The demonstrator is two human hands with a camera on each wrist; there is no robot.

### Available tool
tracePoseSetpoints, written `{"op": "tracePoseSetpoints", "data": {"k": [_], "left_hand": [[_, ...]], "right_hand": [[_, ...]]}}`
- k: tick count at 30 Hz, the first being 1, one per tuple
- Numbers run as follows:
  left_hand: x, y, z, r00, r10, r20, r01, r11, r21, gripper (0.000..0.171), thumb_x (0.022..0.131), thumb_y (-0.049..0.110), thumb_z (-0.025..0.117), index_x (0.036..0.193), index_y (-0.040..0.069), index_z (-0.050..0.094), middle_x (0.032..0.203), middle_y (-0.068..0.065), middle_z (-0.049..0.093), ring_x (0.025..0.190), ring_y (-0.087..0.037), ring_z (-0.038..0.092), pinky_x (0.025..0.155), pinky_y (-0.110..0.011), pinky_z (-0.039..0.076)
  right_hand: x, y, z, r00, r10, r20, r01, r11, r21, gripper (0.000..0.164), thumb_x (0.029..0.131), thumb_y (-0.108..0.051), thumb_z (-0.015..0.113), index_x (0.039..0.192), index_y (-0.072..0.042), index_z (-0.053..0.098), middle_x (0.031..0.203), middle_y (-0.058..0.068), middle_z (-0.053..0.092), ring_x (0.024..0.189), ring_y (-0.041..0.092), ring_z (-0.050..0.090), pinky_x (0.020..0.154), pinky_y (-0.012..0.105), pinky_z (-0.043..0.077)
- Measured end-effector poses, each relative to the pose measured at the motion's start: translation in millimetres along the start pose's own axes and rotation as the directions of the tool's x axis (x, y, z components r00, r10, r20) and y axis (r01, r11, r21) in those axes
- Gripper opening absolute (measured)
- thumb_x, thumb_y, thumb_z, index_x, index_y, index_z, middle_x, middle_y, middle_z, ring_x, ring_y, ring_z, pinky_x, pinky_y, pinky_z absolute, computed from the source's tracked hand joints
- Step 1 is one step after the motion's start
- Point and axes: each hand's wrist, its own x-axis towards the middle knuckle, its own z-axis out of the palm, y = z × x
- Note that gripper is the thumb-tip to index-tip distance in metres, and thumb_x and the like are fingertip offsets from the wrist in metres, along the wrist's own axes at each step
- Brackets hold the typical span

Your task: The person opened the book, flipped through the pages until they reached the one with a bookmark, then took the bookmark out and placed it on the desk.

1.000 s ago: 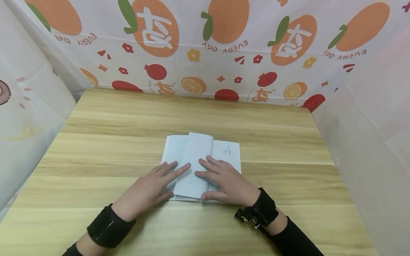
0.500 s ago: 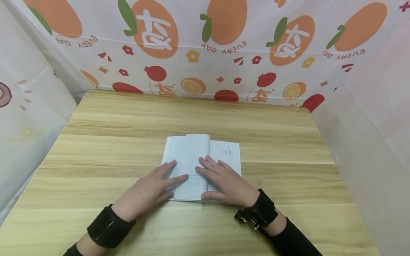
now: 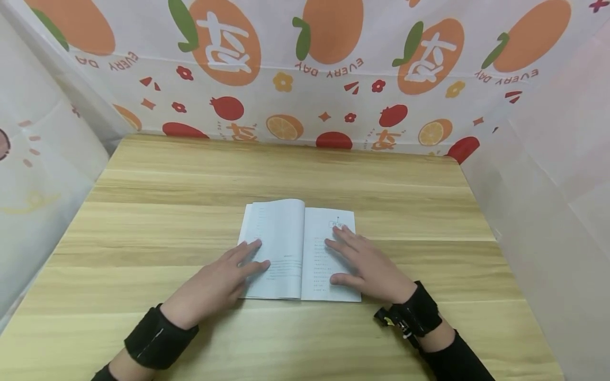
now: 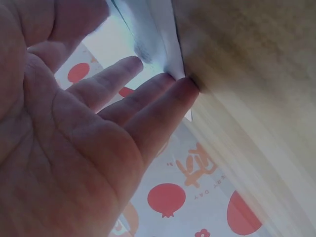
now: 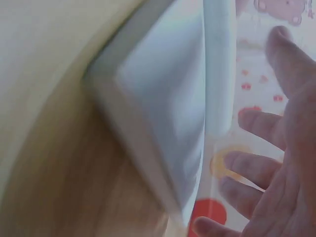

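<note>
An open book (image 3: 281, 230) lies on the wooden table, printed text on both pages and a small drawing at the top of the right page. My left hand (image 3: 214, 286) rests at the outer part of the left page with spread fingers. In the left wrist view, its fingertips meet the edge of the book (image 4: 160, 29). Over the right page is my right hand (image 3: 374, 264), fingers spread and holding nothing. The right wrist view shows a gap between that hand (image 5: 276, 163) and the pages of the book (image 5: 168, 84).
The wooden table (image 3: 286, 172) extends around the book. A white fruit-print curtain (image 3: 314, 95) hangs along its back edge, with pale sheets at the left (image 3: 43, 132) and right (image 3: 548, 211) sides. Both wrists wear black bands.
The loose leaf in the middle has turned over to the left and now lies on the left page. My right hand has moved right, off the leaf; my left hand has barely shifted.
</note>
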Motion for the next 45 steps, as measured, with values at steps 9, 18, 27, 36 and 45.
{"op": "tracePoseSetpoints", "data": {"k": [9, 18, 27, 36, 45], "left_hand": [[4.0, -2.1, 0.4, 1.0, -0.019, -0.025, 0.02, 1.0, 0.024, 0.036, 0.08, 0.037, 0.069, 0.107, 0.013, 0.065, 0.144, -0.01, 0.035, 0.124, -0.031, 0.042, 0.094, -0.046, 0.043], [8.4, -3.5, 2.5, 1.0, 0.009, -0.018, -0.008, 0.999, 0.048, 0.059, 0.072, 0.029, 0.078, 0.126, 0.023, 0.054, 0.143, -0.014, 0.036, 0.122, -0.033, 0.043, 0.091, -0.047, 0.045], [4.7, -5.2, 3.2, 0.998, 0.048, -0.048, -0.045, 0.998, 0.048, 0.05, 0.073, 0.021, 0.077, 0.121, 0.025, 0.062, 0.138, -0.013, 0.044, 0.123, -0.041, 0.04, 0.093, -0.052, 0.042], [2.8, -2.4, 3.4, 1.0, 0.0, 0.003, 0.0, 1.0, 0.018, 0.045, 0.076, 0.023, 0.074, 0.12, 0.021, 0.063, 0.138, -0.011, 0.044, 0.125, -0.037, 0.04, 0.089, -0.049, 0.046], [2.3, -1.6, 1.1, 1.0, -0.001, 0.001, 0.001, 0.999, 0.034, 0.045, 0.074, 0.022, 0.076, 0.117, 0.018, 0.065, 0.137, -0.013, 0.045, 0.124, -0.039, 0.04, 0.089, -0.049, 0.046]], "right_hand": [[-21.2, 17.6, -3.6, 0.998, 0.042, 0.049, -0.041, 0.999, -0.017, 0.08, 0.076, -0.064, 0.058, 0.141, -0.023, 0.037, 0.151, 0.005, 0.022, 0.137, 0.026, 0.021, 0.105, 0.047, 0.028], [-27.8, 21.0, -4.4, 0.995, 0.053, 0.082, -0.053, 0.999, -0.005, 0.093, 0.067, -0.067, 0.063, 0.143, -0.024, 0.032, 0.152, 0.005, 0.019, 0.138, 0.027, 0.018, 0.107, 0.048, 0.024], [-28.7, 20.0, -4.5, 0.992, 0.078, 0.098, -0.078, 0.997, -0.007, 0.093, 0.067, -0.067, 0.063, 0.144, -0.026, 0.032, 0.152, 0.005, 0.018, 0.137, 0.03, 0.019, 0.106, 0.052, 0.024], [-28.9, 18.5, -1.8, 0.992, 0.063, 0.106, -0.061, 0.998, -0.018, 0.09, 0.068, -0.068, 0.061, 0.143, -0.026, 0.033, 0.152, 0.006, 0.019, 0.137, 0.03, 0.02, 0.105, 0.051, 0.025], [-26.5, 17.7, -1.2, 0.989, 0.084, 0.123, -0.083, 0.996, -0.021, 0.09, 0.069, -0.068, 0.06, 0.144, -0.029, 0.03, 0.153, 0.003, 0.017, 0.138, 0.028, 0.018, 0.106, 0.051, 0.023]]}}
